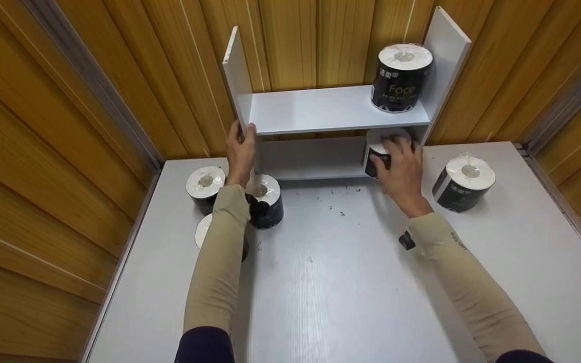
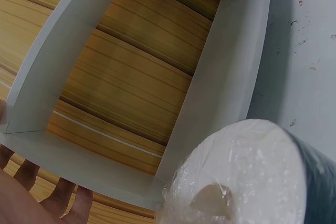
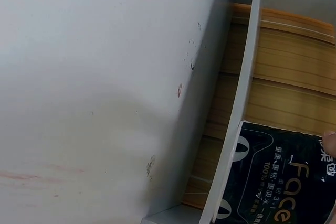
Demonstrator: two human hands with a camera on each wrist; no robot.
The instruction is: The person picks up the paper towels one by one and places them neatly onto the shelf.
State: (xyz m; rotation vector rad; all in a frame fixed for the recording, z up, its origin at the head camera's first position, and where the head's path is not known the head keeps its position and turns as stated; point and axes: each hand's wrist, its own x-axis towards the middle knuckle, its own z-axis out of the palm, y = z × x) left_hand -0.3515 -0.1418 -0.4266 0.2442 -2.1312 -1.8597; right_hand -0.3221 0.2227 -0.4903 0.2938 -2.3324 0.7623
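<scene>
A white two-tier shelf stands at the back of the table. My left hand grips its left side panel, the thumb near the front edge and the fingers on the outer face. On the lower tier, at the right end, my right hand holds a toilet roll with a black label; its label shows in the right wrist view, one fingertip at the edge. A second wrapped roll stands upright on the upper tier, near the right panel.
Left of the shelf stand several more rolls, including one at the back, one near my left wrist and one partly behind my sleeve. Another roll stands right of the shelf. Wood-patterned walls enclose the table.
</scene>
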